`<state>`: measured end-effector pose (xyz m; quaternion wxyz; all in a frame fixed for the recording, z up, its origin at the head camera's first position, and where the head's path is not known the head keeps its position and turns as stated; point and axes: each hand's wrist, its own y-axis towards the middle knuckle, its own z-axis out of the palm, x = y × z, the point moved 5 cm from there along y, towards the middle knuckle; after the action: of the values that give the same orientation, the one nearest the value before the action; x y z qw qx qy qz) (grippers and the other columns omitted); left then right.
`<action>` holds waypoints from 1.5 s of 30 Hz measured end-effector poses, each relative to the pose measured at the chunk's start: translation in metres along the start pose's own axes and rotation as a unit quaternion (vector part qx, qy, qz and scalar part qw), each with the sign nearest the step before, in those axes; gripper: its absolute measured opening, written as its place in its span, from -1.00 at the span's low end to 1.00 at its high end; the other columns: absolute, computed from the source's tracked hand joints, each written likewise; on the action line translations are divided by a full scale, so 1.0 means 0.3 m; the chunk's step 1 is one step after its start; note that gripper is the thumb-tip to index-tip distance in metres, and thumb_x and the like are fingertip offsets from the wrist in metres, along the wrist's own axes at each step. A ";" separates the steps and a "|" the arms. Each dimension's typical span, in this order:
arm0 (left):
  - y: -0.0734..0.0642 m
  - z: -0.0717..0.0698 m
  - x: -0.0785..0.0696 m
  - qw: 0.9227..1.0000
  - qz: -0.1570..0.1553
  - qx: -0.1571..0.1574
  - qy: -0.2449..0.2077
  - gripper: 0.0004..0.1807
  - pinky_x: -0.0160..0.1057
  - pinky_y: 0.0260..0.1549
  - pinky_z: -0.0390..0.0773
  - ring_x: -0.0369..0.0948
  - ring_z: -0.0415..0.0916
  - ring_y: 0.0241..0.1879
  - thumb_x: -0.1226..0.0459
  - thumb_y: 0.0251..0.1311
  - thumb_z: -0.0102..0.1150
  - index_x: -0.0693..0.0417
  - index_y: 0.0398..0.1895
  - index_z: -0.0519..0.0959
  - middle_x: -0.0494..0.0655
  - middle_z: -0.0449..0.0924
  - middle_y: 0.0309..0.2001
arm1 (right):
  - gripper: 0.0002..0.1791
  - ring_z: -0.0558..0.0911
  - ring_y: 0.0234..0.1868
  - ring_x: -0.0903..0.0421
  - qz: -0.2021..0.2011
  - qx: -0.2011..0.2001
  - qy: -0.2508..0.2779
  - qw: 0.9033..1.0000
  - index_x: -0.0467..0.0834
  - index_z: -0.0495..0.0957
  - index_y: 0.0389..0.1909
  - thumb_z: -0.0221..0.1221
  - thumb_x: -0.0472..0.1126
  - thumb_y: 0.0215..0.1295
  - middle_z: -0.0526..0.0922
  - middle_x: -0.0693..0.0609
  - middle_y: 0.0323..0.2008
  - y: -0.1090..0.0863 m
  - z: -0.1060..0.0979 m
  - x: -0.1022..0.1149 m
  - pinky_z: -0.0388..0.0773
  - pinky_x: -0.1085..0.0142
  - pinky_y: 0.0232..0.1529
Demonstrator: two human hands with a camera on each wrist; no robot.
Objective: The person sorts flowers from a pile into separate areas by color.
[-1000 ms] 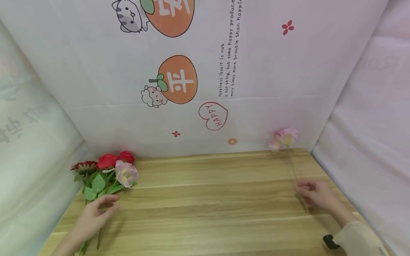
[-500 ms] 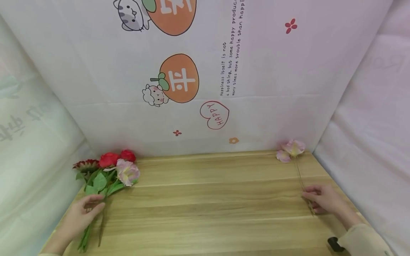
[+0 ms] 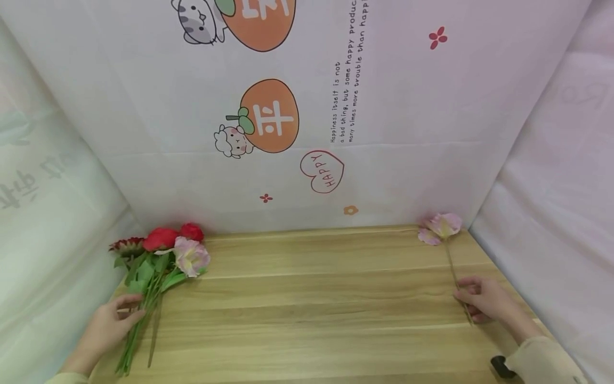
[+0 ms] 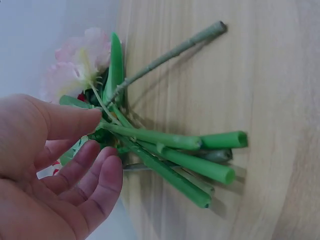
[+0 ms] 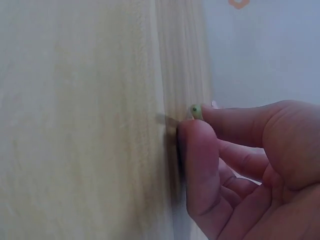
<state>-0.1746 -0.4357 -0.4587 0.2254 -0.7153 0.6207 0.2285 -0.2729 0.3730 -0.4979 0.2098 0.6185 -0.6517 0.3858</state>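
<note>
Your right hand (image 3: 486, 301) pinches the thin stem of the single pink flower (image 3: 441, 226), which lies on the wooden table (image 3: 312, 298) at the far right. Your left hand (image 3: 107, 328), fingers loosely spread, seems only to touch the stems of the bunch of flowers (image 3: 160, 253) at the left.

Red, pink flowers (image 3: 163, 248); green stems (image 4: 175, 150).
</note>
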 end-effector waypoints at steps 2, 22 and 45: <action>0.005 0.000 0.014 1.000 0.002 -0.003 -0.005 -0.47 -0.03 -0.28 0.73 0.30 0.60 -0.05 0.24 0.37 0.27 0.51 0.20 0.43 0.48 0.54 0.05 | -0.33 0.62 -0.41 0.02 -0.002 0.001 -0.001 1.000 -0.55 0.23 0.29 0.28 -0.22 0.38 0.65 -0.14 -0.21 0.000 0.000 -0.002 0.73 0.14 -0.43; 0.028 0.019 0.018 0.997 -0.024 0.032 0.061 -0.64 0.03 -0.28 0.69 0.12 0.67 -0.19 0.22 0.33 0.27 0.45 -0.10 0.65 0.27 0.71 -0.18 | -0.35 0.60 -0.44 0.05 0.005 0.004 -0.002 1.000 -0.50 0.24 0.30 0.30 -0.31 0.33 0.57 -0.08 -0.28 -0.006 0.013 0.015 0.73 0.16 -0.44; 0.028 0.018 0.019 0.996 -0.056 0.046 0.051 -0.54 -0.01 -0.35 0.69 0.10 0.66 -0.21 0.21 0.37 0.20 0.56 0.00 0.56 0.29 0.69 -0.20 | -0.37 0.58 -0.41 0.04 0.015 -0.003 -0.001 1.000 -0.46 0.26 0.30 0.30 -0.31 0.34 0.56 -0.08 -0.27 -0.011 0.014 0.006 0.72 0.17 -0.42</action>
<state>-0.1826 -0.4381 -0.4667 0.2384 -0.7486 0.6002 0.1503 -0.2691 0.3688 -0.4982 0.2050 0.6082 -0.6624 0.3865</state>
